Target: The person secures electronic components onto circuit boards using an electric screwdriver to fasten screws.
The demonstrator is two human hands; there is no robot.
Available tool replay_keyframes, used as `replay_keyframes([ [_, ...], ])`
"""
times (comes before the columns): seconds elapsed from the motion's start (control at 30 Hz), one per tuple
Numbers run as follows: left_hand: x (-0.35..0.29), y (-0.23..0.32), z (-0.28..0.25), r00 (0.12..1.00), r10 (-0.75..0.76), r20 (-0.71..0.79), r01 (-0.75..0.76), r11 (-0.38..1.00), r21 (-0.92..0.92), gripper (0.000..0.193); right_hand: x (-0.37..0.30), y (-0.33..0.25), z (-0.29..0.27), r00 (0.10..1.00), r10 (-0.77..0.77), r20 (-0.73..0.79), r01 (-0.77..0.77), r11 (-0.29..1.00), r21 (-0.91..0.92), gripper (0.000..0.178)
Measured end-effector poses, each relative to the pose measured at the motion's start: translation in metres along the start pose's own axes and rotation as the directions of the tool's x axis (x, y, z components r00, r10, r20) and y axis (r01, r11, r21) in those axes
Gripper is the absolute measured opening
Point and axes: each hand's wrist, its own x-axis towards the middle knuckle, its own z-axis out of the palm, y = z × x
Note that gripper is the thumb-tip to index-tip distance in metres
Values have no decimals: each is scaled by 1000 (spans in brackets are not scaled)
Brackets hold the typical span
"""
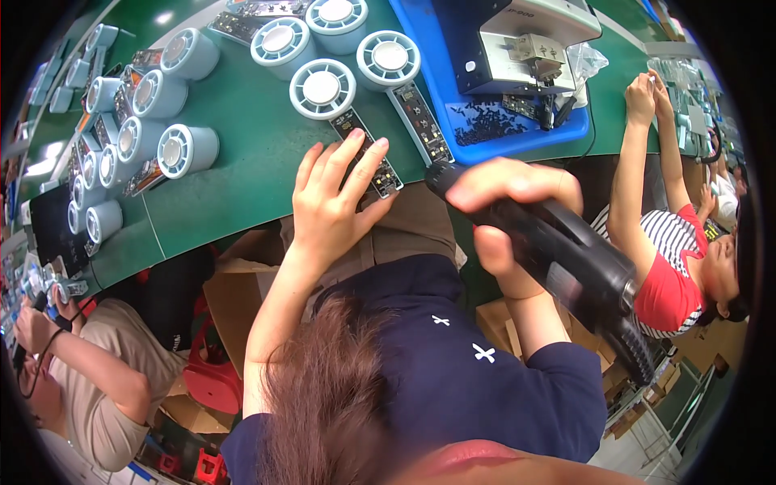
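Observation:
My right hand is wrapped round a black electric screwdriver, held above the table's near edge with its cord end toward the lower right. On the green table my left hand lies with fingers spread over a circuit board. Index and middle fingertips touch the board, and the thumb is by its near end. This board extends from a light-blue round vented head with a white centre. Just right of it lies a second such unit, its circuit board face up. The screwdriver's tip is near that board's end.
A blue tray at the right holds a screw-feeding machine and loose black screws. More light-blue units stand in rows at the left. One co-worker sits at the right, another at the left.

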Motion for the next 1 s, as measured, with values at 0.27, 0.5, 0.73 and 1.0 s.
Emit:
replay_keyframes([
  [0.27,7,6,11,997,59,-43,-63,991,-118,57,19,25,-8,952,-275,130,259,957,130,40],
  [0.5,10,17,21,991,106,-86,-114,988,-100,54,38,-21,-57,963,-262,60,230,919,319,43],
  [0.73,13,14,25,990,101,-101,-111,988,-103,52,103,-14,-111,895,-361,-263,349,933,-93,34],
  [1.0,10,-3,27,989,80,-126,-94,990,-109,49,119,5,-104,943,-276,-185,259,959,-111,35],
])
